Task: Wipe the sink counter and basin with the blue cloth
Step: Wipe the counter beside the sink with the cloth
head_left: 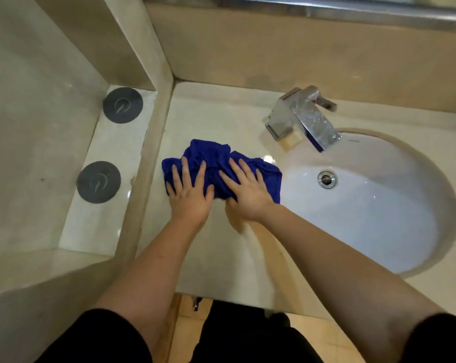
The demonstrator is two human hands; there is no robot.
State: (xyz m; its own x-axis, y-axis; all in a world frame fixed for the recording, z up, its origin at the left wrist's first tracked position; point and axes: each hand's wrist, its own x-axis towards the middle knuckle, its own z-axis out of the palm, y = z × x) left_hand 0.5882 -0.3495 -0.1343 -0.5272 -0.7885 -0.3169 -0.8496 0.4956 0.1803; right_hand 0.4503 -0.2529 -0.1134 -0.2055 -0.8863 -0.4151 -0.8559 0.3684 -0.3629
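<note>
Blue cloth (216, 163) lies bunched on the counter (221, 252) at frame centre, just left of the basin (378, 205), pressed flat by left hand (189, 191) and right hand (248, 192) with fingers straight, so counter wiping seems underway, and next likely comes the basin.

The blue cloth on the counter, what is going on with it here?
A person appears to be wiping the sink counter. The left hand and the right hand both press with spread fingers on the bunched blue cloth, which lies on the counter just left of the basin. The cloth is not in the basin. Nobody touches the faucet, and no running water can be seen.
</note>
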